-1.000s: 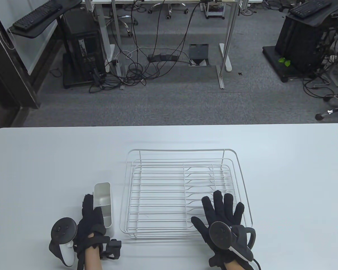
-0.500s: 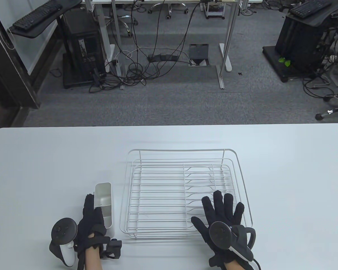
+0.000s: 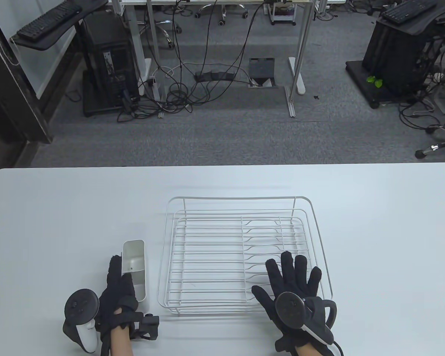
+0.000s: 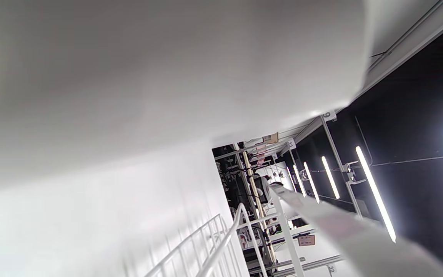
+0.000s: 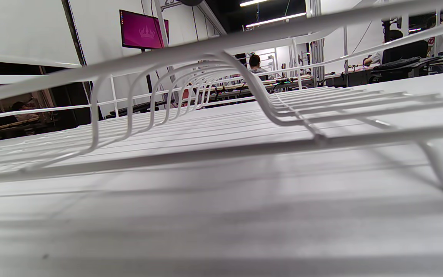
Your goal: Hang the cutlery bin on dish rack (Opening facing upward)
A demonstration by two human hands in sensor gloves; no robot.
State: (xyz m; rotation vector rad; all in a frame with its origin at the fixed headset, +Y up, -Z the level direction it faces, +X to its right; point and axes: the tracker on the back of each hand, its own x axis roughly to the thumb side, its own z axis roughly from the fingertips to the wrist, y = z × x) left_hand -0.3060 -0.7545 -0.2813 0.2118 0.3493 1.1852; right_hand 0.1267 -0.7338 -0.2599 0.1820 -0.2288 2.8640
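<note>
The white cutlery bin (image 3: 135, 265) is upright with its opening facing up, just left of the white wire dish rack (image 3: 241, 198) and apart from its rim. My left hand (image 3: 118, 289) grips the bin from its left side. In the left wrist view the bin's wall (image 4: 148, 77) fills most of the frame, with the rack's wires (image 4: 221, 246) below it. My right hand (image 3: 289, 278) rests flat on the rack's near right corner with its fingers spread. The right wrist view looks along the rack's wires (image 5: 221, 146) at table level.
The white table (image 3: 59, 207) carries only the rack and the bin. Its far edge lies beyond the rack, with the grey floor, desks and cables behind it.
My left hand and the bin have shifted slightly to the left, away from the rack. My right hand and the rack have not moved.
</note>
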